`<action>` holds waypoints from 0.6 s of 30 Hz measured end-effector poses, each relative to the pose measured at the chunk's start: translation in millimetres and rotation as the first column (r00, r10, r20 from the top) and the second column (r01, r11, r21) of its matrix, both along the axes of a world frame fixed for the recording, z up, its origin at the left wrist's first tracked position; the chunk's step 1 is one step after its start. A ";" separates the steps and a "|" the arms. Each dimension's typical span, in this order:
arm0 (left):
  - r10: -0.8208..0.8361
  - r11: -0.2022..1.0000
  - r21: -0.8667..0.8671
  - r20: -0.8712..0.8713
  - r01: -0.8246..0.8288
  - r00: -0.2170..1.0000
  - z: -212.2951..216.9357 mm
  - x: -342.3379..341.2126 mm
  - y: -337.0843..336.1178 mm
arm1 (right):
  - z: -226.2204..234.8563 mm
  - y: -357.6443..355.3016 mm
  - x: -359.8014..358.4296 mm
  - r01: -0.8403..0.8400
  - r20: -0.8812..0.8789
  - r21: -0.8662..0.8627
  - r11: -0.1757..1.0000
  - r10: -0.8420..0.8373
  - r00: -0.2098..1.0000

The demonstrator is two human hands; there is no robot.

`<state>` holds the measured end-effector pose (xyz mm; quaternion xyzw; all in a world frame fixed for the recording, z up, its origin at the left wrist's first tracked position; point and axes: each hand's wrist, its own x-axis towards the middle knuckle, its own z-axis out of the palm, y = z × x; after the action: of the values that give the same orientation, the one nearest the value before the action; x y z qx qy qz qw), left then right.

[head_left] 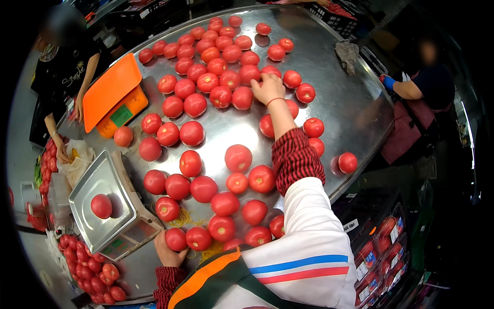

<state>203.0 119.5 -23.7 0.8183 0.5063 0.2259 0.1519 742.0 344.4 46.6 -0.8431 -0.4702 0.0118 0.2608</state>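
Right hand (268, 87) extended far across the steel table (355, 110), fingers spread flat over a tomato (250, 72) at its 11 o'clock, touching, not clamped. Left hand (169, 252) at the near edge, fingers curled against a tomato (176, 239) at its 12 o'clock, beside the scale (110, 206).

A brushed, shiny metal table (334, 108) is covered with smooth, glossy-skinned tomatoes (206, 82), a polished steel pan is seen on the near scale (100, 198), matt orange plastic on the far scale (110, 90), and striped woven cloth on the sleeve (294, 157).
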 end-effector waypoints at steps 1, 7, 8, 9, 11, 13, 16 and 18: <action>-0.011 1.000 0.014 -0.001 0.011 1.000 0.0 0.9 2.2 | -15.0 3.1 14.5 0.052 -0.054 -0.093 0.994 -0.057 0.997; -0.003 1.000 -0.031 -0.055 0.001 0.998 2.1 0.0 2.5 | -30.5 -2.2 1.5 -0.049 -0.161 -0.197 0.979 0.017 0.987; 0.000 1.000 -0.027 -0.050 -0.001 0.999 3.0 -0.3 1.9 | -36.2 -4.4 -2.3 -0.088 -0.147 -0.159 0.983 0.064 0.987; 0.000 1.000 -0.020 -0.042 0.000 0.999 3.4 0.5 2.5 | -37.9 -5.6 -6.1 -0.180 -0.218 -0.193 0.964 0.137 0.966; 0.003 1.000 -0.009 -0.031 -0.003 1.000 2.9 0.5 0.8 | -39.0 -8.1 -15.2 -0.363 -0.363 -0.243 0.900 0.262 0.894; 0.000 1.000 0.000 -0.028 0.000 1.000 4.6 0.3 0.1 | -32.1 -6.1 -29.8 -0.366 -0.295 -0.038 0.930 0.340 0.893; -0.001 1.000 -0.015 -0.037 0.000 0.999 4.3 0.6 2.6 | -16.8 9.0 -53.8 -0.229 -0.152 0.307 0.924 0.285 0.946; 0.001 0.999 -0.032 -0.041 -0.002 0.999 4.0 0.2 2.9 | -36.4 29.3 -63.5 -0.287 -0.200 0.176 0.942 0.320 0.926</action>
<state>203.2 122.4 -19.7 0.8199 0.5135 0.2009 0.1543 678.5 373.8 10.2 -0.7321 -0.5621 0.1142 0.3674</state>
